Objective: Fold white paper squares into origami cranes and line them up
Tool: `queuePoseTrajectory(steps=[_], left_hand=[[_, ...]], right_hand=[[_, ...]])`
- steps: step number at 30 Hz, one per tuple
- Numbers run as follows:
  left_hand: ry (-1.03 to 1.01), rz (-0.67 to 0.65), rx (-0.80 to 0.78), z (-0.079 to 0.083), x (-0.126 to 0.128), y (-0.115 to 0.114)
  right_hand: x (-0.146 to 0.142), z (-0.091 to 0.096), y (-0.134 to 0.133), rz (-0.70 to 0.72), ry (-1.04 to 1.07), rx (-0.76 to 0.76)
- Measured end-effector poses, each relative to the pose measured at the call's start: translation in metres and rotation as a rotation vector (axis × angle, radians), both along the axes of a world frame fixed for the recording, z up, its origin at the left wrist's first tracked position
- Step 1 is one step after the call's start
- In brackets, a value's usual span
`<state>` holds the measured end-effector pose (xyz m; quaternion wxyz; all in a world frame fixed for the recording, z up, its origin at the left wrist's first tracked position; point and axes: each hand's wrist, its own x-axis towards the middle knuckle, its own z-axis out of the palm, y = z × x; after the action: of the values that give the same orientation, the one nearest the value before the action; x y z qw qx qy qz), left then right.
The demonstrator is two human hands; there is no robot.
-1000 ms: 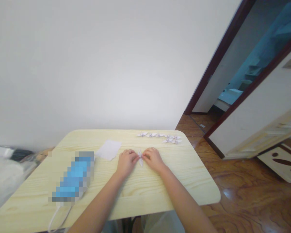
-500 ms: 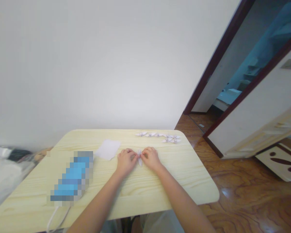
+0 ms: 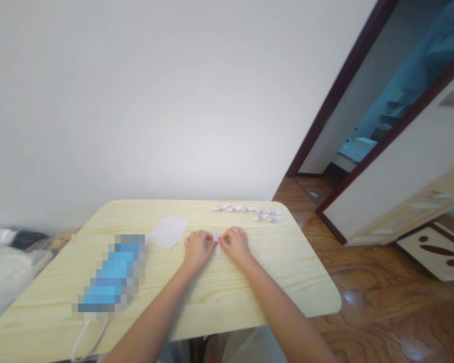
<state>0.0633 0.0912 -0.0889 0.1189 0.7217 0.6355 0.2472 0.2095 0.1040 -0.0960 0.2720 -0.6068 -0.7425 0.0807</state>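
The left grip [image 3: 199,250] and right grip [image 3: 235,246] both clench a folded paper figure [image 3: 217,246] between them. Its long axis points straight out across the counter [image 3: 291,287], about equally near each hand.

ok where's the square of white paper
In the head view, the square of white paper lies on the pale wooden table, just beyond and left of the person's left hand.

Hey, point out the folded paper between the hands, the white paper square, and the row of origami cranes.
folded paper [image 3: 217,248], head view, on its lower tip between the hands.
white paper square [image 3: 168,232], head view, on the middle of the sheet.
row of origami cranes [image 3: 245,208], head view, on the middle of the row.
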Motion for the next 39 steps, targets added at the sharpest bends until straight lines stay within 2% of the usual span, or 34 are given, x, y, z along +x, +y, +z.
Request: queuePoseTrajectory(steps=[12, 28, 34, 39], left_hand=[[-0.052, -0.117, 0.052, -0.003, -0.003, 0.003], [0.011, 0.009, -0.019, 0.007, 0.010, -0.004], [-0.021, 0.049, -0.024, 0.005, 0.012, -0.005], [-0.078, -0.120, 0.074, 0.002, 0.005, -0.007]], right_hand=[[0.004, 0.001, -0.002, 0.073, 0.044, -0.017], [0.000, 0.004, -0.007, -0.001, -0.012, -0.005], [0.002, 0.002, -0.004, -0.014, 0.002, -0.024], [0.001, 0.003, -0.003, -0.013, 0.014, -0.034]])
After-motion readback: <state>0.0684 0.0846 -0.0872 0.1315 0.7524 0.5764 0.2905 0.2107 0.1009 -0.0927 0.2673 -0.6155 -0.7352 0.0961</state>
